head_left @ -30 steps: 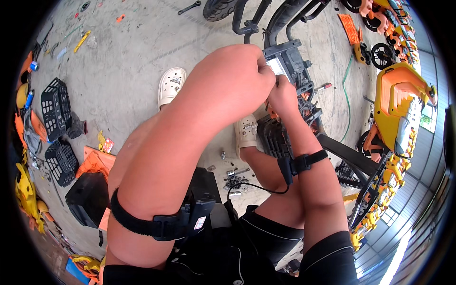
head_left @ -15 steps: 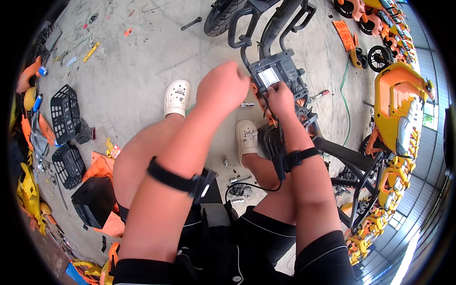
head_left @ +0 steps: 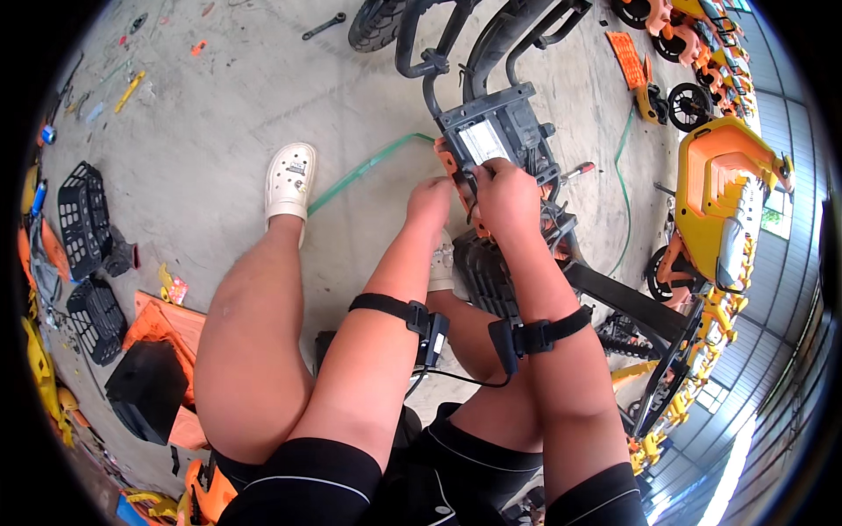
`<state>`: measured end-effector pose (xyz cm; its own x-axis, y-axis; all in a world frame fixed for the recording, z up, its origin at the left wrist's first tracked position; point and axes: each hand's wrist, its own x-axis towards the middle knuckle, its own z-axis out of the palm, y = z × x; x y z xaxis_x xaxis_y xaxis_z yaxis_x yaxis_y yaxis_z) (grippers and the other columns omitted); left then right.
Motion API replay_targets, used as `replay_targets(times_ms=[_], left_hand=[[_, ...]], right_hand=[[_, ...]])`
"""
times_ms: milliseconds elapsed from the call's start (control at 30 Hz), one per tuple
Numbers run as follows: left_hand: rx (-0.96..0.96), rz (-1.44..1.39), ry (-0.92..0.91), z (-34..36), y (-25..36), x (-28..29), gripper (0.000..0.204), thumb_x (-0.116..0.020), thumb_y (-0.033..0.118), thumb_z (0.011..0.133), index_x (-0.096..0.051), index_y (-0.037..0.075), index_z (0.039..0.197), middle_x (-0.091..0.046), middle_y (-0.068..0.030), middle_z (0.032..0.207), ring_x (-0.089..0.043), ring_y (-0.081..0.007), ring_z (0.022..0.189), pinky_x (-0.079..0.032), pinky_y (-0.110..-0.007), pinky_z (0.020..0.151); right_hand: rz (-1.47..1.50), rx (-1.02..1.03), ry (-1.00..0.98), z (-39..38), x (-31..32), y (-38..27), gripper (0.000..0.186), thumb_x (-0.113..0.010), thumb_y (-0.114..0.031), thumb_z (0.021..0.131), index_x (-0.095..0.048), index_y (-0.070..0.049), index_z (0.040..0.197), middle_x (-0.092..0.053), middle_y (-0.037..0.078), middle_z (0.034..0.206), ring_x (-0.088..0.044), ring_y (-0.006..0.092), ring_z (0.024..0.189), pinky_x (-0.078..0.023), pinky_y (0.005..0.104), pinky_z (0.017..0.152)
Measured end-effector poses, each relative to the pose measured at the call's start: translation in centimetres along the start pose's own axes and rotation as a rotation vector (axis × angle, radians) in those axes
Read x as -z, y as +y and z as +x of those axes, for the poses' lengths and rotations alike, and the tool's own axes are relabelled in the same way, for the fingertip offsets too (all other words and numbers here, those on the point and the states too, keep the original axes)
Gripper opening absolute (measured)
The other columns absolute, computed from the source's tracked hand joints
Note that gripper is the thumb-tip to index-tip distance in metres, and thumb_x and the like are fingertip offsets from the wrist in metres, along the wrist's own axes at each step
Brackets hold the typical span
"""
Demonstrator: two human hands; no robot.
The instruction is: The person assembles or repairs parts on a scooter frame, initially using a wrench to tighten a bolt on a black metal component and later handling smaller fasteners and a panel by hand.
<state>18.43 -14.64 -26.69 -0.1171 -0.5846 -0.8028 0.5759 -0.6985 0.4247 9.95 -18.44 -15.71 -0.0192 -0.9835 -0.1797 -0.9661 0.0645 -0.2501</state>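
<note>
We list one black, boxy unit (head_left: 522,131), white-labelled, orange part (head_left: 445,159) alongside, in a tubular frame (head_left: 479,66) beyond our right shoe (head_left: 441,273). Left hand (head_left: 430,204), right hand (head_left: 510,197): curled at its near edge; we cannot tell what they hold.

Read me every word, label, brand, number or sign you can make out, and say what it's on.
No text is clear enough to read.
White label on the black housing: too small.
Charm on the left clog: too small.
Pale sticker on the device strapped to the left forearm: too small.
</note>
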Motion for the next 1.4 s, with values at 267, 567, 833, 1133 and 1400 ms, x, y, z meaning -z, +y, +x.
replay_targets(times_ms=[267, 567, 833, 1133, 1400], left_hand=[[-0.001, -0.151, -0.076, -0.7, 0.7, -1.5, 0.031, -0.054, 0.019, 0.094, -0.066, 0.006, 0.12, -0.048, 0.0065, 0.071, -0.039, -0.0057, 0.056, -0.037, -0.026, 0.054], [-0.024, -0.364, -0.084, -0.6, 0.1, -2.4, 0.019, -0.051, 0.014, 0.096, -0.067, 0.005, 0.096, -0.053, 0.0065, 0.07, -0.043, -0.0039, 0.057, -0.034, -0.024, 0.051], [0.164, -0.25, -0.055, -0.1, 2.1, -2.8, 0.023, -0.061, 0.033, 0.097, -0.061, 0.014, 0.084, -0.05, 0.0067, 0.067, -0.038, -0.0061, 0.053, -0.031, -0.026, 0.051], [0.339, -0.412, -0.053, 1.6, 2.4, -3.1, 0.018, -0.063, 0.025, 0.094, -0.066, 0.008, 0.098, -0.068, -0.0043, 0.083, -0.036, -0.0073, 0.048, -0.026, -0.025, 0.042], [0.336, -0.446, -0.073, 1.0, 2.5, -3.0, 0.014, -0.066, 0.021, 0.095, -0.063, 0.009, 0.102, -0.068, -0.002, 0.088, -0.042, -0.0036, 0.056, -0.026, -0.02, 0.047]], right_hand=[[-0.085, -0.136, -0.062, 0.9, 0.9, -0.6, 0.039, -0.067, -0.037, 0.091, -0.072, 0.001, 0.084, -0.067, 0.021, 0.067, -0.069, 0.0372, 0.068, -0.054, 0.042, 0.065], [-0.14, -0.195, -0.058, 1.8, 0.0, -0.7, 0.053, -0.064, -0.046, 0.094, -0.068, 0.001, 0.07, -0.064, 0.019, 0.061, -0.065, 0.0371, 0.061, -0.05, 0.0435, 0.061], [-0.121, -0.196, -0.05, 1.4, -0.4, -0.7, 0.052, -0.063, -0.046, 0.094, -0.069, 0.001, 0.073, -0.064, 0.018, 0.062, -0.063, 0.0354, 0.06, -0.05, 0.0418, 0.06], [-0.001, -0.169, -0.05, 1.1, -0.1, -0.7, 0.048, -0.065, -0.046, 0.094, -0.07, 0.001, 0.09, -0.068, 0.018, 0.072, -0.067, 0.0314, 0.068, -0.052, 0.0392, 0.066], [0.442, -0.445, 0.103, 2.2, 4.0, 2.2, 0.052, -0.064, -0.048, 0.095, -0.067, 0.003, 0.101, -0.062, 0.006, 0.077, -0.056, 0.0102, 0.064, -0.044, 0.027, 0.052]])
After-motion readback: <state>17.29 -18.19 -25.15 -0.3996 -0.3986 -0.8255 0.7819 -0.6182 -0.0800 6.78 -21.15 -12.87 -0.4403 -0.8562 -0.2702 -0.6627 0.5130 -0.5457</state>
